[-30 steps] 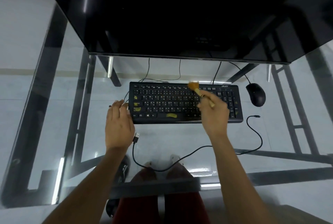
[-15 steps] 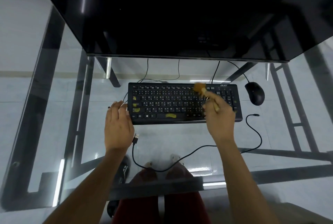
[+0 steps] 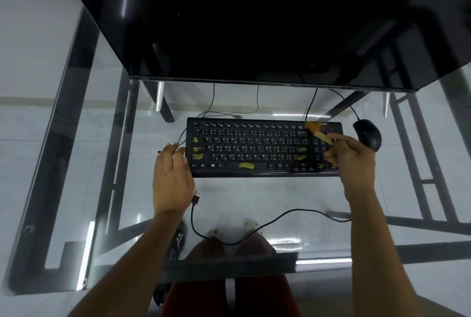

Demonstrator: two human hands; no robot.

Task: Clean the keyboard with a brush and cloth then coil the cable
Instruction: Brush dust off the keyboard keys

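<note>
Right hand [image 3: 349, 161] grips brush [image 3: 318, 133] over keyboard [image 3: 254, 148].

Glass desk [image 3: 254, 196] — pale tiled floor [image 3: 30, 138].

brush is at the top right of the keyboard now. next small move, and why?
Probably sweep the brush down the number pad. Right hand holds it with bristles at the keyboard top-right corner; yellow marks show lower down, and the left hand steadies the left edge.
</note>
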